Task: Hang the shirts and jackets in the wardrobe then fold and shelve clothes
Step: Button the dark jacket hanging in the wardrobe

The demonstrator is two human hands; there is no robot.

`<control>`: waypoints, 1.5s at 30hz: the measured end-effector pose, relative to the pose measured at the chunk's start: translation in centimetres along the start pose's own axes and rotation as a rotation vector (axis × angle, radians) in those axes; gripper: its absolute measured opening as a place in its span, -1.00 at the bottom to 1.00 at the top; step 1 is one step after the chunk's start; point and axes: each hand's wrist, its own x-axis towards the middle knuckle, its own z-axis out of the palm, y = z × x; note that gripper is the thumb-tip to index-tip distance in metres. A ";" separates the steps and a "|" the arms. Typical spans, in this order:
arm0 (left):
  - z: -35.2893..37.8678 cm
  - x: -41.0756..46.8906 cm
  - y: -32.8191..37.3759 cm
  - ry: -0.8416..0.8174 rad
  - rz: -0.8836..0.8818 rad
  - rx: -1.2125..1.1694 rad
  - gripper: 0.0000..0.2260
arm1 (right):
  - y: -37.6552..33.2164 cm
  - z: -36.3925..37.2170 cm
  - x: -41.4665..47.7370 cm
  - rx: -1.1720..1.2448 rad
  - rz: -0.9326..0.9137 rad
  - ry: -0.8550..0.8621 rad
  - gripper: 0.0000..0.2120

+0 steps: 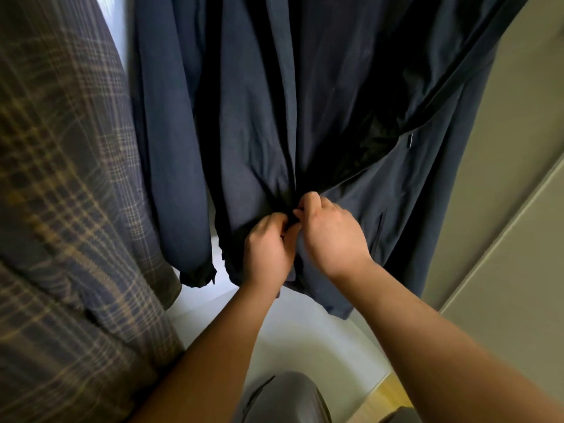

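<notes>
Left hand (268,248) and right hand (329,230) are close together, knuckles nearly touching, fingers curled. Each pinches a front edge of the navy jacket (250,117) low on its front opening (293,166), a little above the hem. What exactly sits between the fingertips is hidden; can't tell if it's a zip end. Both forearms are bare and reach up from below.

The jacket hangs upright inside the wardrobe, with its fabric bunched towards the hands. Its right panel is pulled in and shows dark lining higher up. A jacket sleeve (180,178) hangs loose left of the hands, cuff just above the white wardrobe floor (305,340). Further left, a plaid shirt (67,209) hangs beside that sleeve. There is a beige wardrobe panel (518,148) on the right and a knee in grey trousers (283,398) at the bottom.
</notes>
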 end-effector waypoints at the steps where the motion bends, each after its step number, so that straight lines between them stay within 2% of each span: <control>1: 0.1 0.2 -0.1 0.012 0.017 0.002 -0.68 | 0.3 -0.3 0.4 -0.025 -0.019 -0.005 -0.78; 8: -0.6 1.6 0.3 -0.032 0.029 0.077 -0.77 | 2.3 -5.3 4.4 -0.066 -0.043 0.191 -0.77; 12: -0.8 5.1 4.1 0.047 0.196 0.103 -0.65 | 1.9 -5.6 4.9 -0.057 -0.082 0.119 -0.79; 15: -0.8 6.8 5.0 0.053 0.292 0.182 -0.68 | 2.4 -6.5 5.7 -0.117 -0.146 0.088 -0.85; 18: -1.1 7.3 4.6 0.022 0.282 0.226 -0.78 | 3.7 -9.2 7.9 -0.142 -0.127 0.173 -0.79; 21: -1.6 8.2 5.6 0.020 0.295 0.224 -0.76 | 3.9 -11.0 9.0 -0.113 -0.110 0.229 -0.79; 26: -2.0 11.5 9.4 0.105 0.385 0.246 -0.62 | 3.3 -11.4 9.3 -0.093 -0.156 0.168 -0.83; 30: -2.0 12.4 9.0 0.073 0.401 0.270 -0.65 | 4.1 -12.6 10.3 -0.238 -0.194 0.130 -0.76; 34: -2.4 12.7 9.2 0.072 0.391 0.273 -0.70 | 4.8 -15.1 12.1 -0.235 -0.159 0.214 -0.74; 39: -3.1 15.8 12.5 0.167 0.381 0.317 -0.57 | 4.1 -15.6 12.5 -0.228 -0.171 0.228 -0.77; 45: -2.8 16.8 12.6 0.184 0.518 0.345 -0.70 | 5.9 -19.1 14.5 -0.348 -0.224 0.242 -0.79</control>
